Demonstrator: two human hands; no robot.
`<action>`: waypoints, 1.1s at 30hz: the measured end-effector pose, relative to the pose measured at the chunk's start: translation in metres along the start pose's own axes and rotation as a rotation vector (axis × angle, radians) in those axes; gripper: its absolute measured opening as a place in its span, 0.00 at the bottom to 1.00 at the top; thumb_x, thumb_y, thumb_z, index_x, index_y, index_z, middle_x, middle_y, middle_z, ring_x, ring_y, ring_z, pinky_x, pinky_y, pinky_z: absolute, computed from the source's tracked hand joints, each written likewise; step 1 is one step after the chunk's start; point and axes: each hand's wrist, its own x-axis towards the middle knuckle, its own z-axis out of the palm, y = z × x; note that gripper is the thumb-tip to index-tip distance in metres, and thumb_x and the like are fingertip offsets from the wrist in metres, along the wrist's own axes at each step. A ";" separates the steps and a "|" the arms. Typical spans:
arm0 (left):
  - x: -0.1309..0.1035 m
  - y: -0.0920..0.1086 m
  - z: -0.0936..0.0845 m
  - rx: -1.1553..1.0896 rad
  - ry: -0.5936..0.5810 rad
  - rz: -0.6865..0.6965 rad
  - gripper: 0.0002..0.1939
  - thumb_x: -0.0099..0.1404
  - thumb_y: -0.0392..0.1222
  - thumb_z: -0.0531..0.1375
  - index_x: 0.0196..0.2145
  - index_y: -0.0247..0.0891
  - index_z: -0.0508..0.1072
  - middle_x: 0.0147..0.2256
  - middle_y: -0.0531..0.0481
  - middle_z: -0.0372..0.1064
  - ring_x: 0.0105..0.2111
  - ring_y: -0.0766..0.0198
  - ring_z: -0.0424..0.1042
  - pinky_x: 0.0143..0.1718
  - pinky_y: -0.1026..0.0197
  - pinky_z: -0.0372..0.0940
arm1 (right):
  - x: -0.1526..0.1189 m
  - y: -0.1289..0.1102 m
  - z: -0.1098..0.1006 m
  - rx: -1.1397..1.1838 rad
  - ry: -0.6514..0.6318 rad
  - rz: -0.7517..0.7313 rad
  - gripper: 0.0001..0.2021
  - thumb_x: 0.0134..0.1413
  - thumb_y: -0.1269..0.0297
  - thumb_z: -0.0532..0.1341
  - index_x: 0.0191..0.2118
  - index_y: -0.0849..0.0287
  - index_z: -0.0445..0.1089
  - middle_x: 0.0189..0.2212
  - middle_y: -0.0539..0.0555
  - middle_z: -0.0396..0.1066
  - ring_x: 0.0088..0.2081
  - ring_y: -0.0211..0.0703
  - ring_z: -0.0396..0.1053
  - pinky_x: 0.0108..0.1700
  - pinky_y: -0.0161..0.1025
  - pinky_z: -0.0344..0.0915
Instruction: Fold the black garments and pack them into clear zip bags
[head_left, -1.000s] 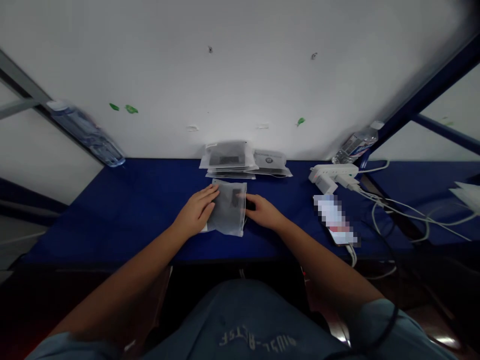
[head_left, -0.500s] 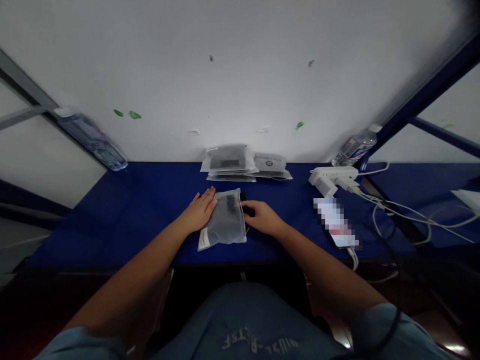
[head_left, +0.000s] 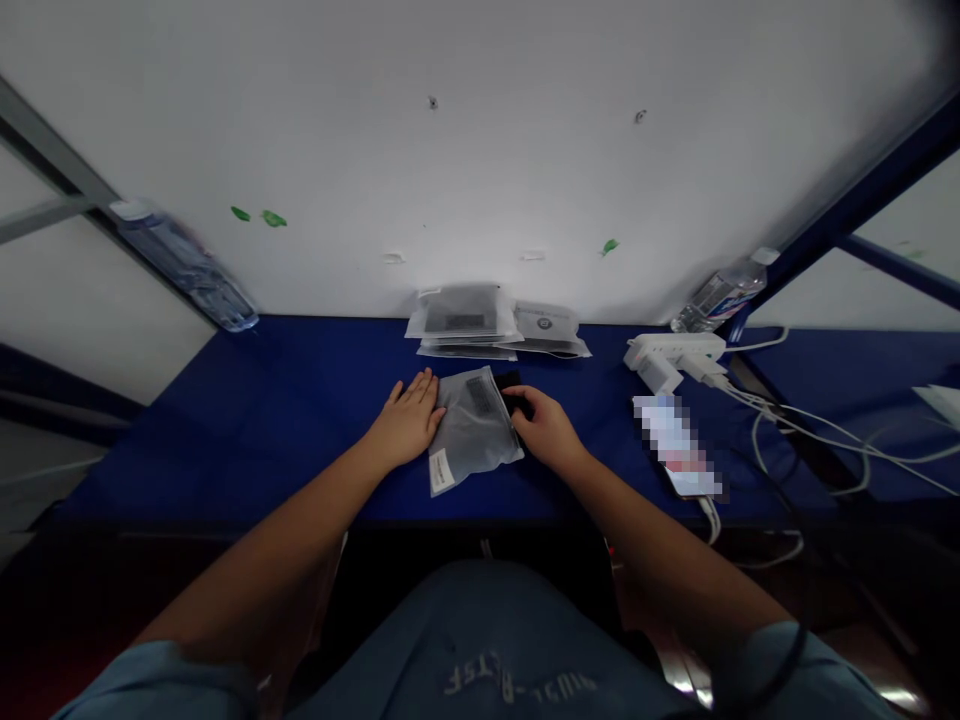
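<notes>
"How do the hands lie?"
"Forearms reach forward over the blue desk (head_left: 285, 420); the left hand (head_left: 409, 422) is palm down, fingers pointing away and gripping nothing, thumb at the frosted bag's (head_left: 472, 428) edge; the right hand (head_left: 553, 430) comes in opposite, thumb and fingers bent round a black item (head_left: 508, 381)."
"And the bag?"
"Flat on the desk between them; its white label (head_left: 441, 470) marks the near left corner; its zip edge faces right, slanting from near right to far left; its long axis I can't tell, the sides looking nearly equal."
"The black item?"
"Jutting past the zip edge; inside or under, I can't tell."
"Farther back?"
"More bags (head_left: 459, 315), piled by the white wall (head_left: 510, 180)."
</notes>
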 end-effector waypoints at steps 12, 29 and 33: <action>-0.074 0.019 0.001 -0.121 0.045 0.222 0.50 0.65 0.36 0.57 0.72 0.29 0.28 0.72 0.26 0.30 0.71 0.39 0.42 0.67 0.38 0.54 | -0.001 -0.008 -0.007 0.094 -0.363 -0.112 0.28 0.52 0.63 0.70 0.60 0.49 0.70 0.57 0.53 0.73 0.57 0.51 0.71 0.62 0.52 0.63; -0.068 0.010 0.000 -0.078 -0.020 0.162 0.52 0.60 0.19 0.44 0.69 0.37 0.13 0.72 0.27 0.27 0.71 0.44 0.40 0.67 0.42 0.55 | 0.005 0.005 0.007 0.491 -0.247 0.121 0.19 0.56 0.63 0.62 0.53 0.52 0.62 0.32 0.48 0.70 0.25 0.36 0.67 0.27 0.36 0.67; -0.068 0.014 -0.002 -0.167 0.000 0.091 0.49 0.62 0.21 0.45 0.70 0.33 0.17 0.72 0.26 0.34 0.71 0.44 0.44 0.67 0.42 0.56 | 0.000 0.004 0.007 0.584 -0.380 0.096 0.30 0.47 0.63 0.68 0.51 0.49 0.51 0.37 0.46 0.69 0.29 0.37 0.70 0.32 0.38 0.70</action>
